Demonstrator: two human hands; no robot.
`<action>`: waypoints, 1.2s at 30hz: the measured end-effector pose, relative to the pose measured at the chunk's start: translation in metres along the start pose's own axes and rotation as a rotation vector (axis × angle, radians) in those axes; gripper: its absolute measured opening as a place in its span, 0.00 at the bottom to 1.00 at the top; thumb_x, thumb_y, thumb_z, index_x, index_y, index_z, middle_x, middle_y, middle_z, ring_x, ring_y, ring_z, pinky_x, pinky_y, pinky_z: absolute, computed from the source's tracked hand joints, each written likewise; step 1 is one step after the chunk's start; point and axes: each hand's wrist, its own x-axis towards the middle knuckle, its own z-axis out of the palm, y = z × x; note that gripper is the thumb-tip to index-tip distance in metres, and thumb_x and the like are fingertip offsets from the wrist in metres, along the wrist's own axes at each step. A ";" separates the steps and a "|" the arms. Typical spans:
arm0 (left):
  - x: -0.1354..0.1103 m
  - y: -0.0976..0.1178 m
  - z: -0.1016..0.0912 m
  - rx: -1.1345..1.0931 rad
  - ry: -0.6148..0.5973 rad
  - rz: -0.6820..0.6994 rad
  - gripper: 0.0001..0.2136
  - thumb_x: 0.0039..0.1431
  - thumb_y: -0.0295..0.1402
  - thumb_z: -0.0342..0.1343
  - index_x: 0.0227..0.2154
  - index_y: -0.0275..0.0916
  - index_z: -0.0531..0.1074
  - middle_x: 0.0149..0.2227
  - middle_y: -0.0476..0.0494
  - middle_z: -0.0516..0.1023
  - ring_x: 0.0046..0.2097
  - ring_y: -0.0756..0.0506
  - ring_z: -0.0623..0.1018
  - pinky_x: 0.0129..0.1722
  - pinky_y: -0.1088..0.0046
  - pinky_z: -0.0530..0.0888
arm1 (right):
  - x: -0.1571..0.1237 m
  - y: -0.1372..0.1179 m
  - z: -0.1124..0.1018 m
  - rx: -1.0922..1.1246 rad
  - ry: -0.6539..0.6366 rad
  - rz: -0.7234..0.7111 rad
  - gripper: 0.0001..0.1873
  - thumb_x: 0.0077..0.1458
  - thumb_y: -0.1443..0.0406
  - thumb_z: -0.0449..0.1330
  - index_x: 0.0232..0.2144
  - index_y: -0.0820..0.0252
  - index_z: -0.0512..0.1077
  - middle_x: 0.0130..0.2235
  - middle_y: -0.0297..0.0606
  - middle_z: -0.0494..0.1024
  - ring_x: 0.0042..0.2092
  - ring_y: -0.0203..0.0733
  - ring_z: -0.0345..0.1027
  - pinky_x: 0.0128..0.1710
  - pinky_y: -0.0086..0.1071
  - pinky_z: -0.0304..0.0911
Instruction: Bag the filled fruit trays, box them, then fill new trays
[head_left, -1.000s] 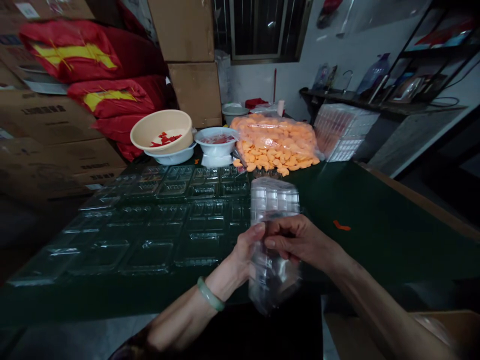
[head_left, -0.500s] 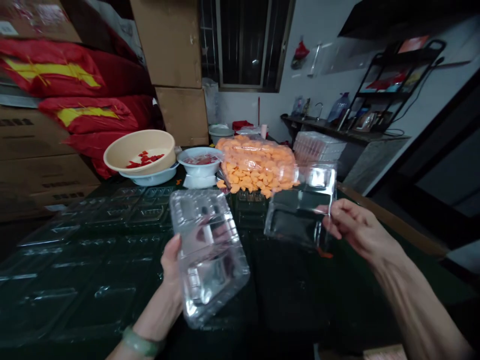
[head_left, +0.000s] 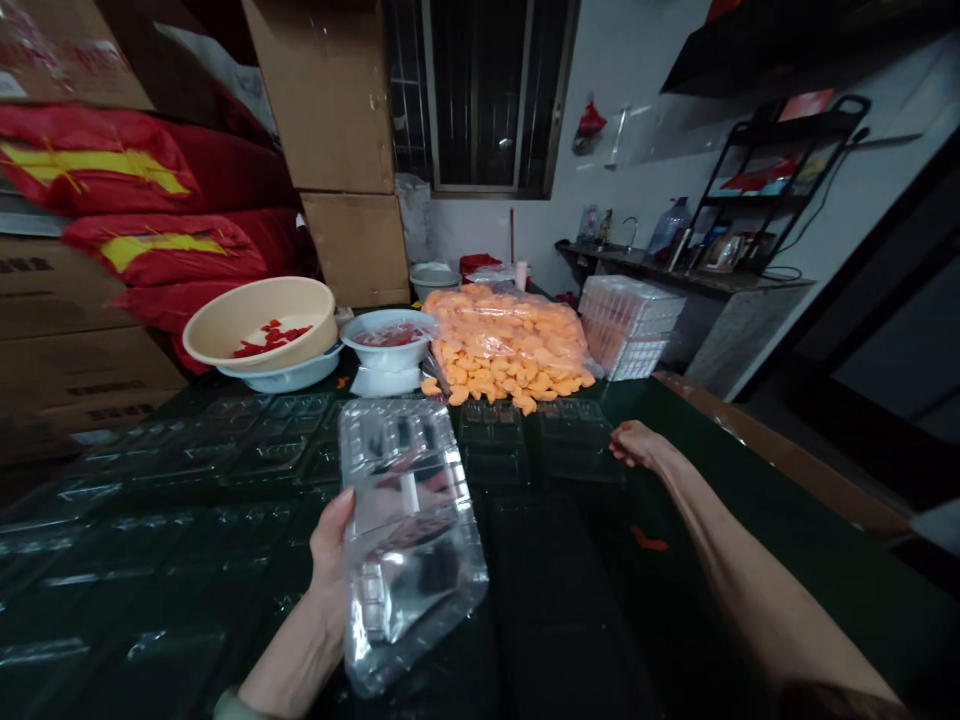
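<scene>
My left hand (head_left: 330, 545) is wrapped round the left edge of a stack of clear plastic trays (head_left: 409, 535), tilted up in front of me. Each tray is moulded with small compartments at one end and larger ones below. Farther off, my right hand (head_left: 636, 443) has its fingers closed at the right edge of a single clear plastic tray (head_left: 574, 445), which lies flat on the dark green table (head_left: 780, 540). To its left sits another clear tray (head_left: 491, 445). Many more trays cover the left side of the table in rows.
Orange pieces (head_left: 510, 345) spill from a clear bag behind the trays. Left of them stand a pale blue bowl (head_left: 386, 355) and a cream basin (head_left: 202, 340) holding red pieces. White stacked trays (head_left: 630, 325) stand at the back right. An orange-red scrap (head_left: 649, 540) lies near my right forearm.
My right hand has moved forward and lowered the single tray from the air onto the table beside another. My left hand keeps the stack, shifted slightly down and left in view.
</scene>
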 end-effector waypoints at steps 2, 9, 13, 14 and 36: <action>0.003 -0.003 0.000 0.006 -0.014 -0.002 0.25 0.47 0.44 0.52 0.47 0.35 0.69 0.43 0.33 0.75 0.50 0.29 0.70 0.52 0.47 0.61 | -0.002 -0.006 0.002 -0.102 -0.005 0.027 0.12 0.58 0.61 0.53 0.38 0.65 0.67 0.33 0.35 0.71 0.28 0.30 0.65 0.26 0.26 0.64; 0.000 -0.002 0.003 0.091 -0.012 -0.014 0.32 0.47 0.48 0.52 0.53 0.33 0.62 0.46 0.30 0.73 0.51 0.31 0.69 0.52 0.50 0.60 | -0.022 -0.012 -0.004 -0.315 -0.016 0.004 0.14 0.57 0.61 0.54 0.43 0.64 0.66 0.41 0.39 0.71 0.38 0.37 0.68 0.35 0.35 0.67; -0.002 -0.001 -0.001 0.090 -0.024 -0.027 0.30 0.48 0.49 0.50 0.51 0.35 0.65 0.46 0.31 0.73 0.51 0.32 0.69 0.51 0.50 0.62 | -0.024 -0.023 0.006 -0.363 0.027 -0.046 0.14 0.57 0.61 0.54 0.42 0.65 0.67 0.39 0.39 0.71 0.36 0.35 0.68 0.34 0.33 0.67; -0.002 -0.001 -0.003 0.087 -0.025 -0.027 0.29 0.49 0.50 0.49 0.50 0.35 0.66 0.46 0.32 0.73 0.51 0.32 0.70 0.51 0.51 0.63 | -0.026 -0.024 0.007 -0.369 0.049 -0.072 0.13 0.57 0.60 0.54 0.41 0.65 0.67 0.37 0.38 0.72 0.34 0.34 0.67 0.32 0.32 0.66; -0.011 0.011 0.004 0.072 -0.034 -0.017 0.35 0.44 0.51 0.52 0.54 0.38 0.61 0.47 0.34 0.73 0.53 0.33 0.68 0.51 0.54 0.65 | -0.121 0.058 0.008 -0.578 0.441 -0.740 0.09 0.57 0.61 0.47 0.31 0.58 0.65 0.30 0.37 0.72 0.29 0.38 0.67 0.27 0.28 0.54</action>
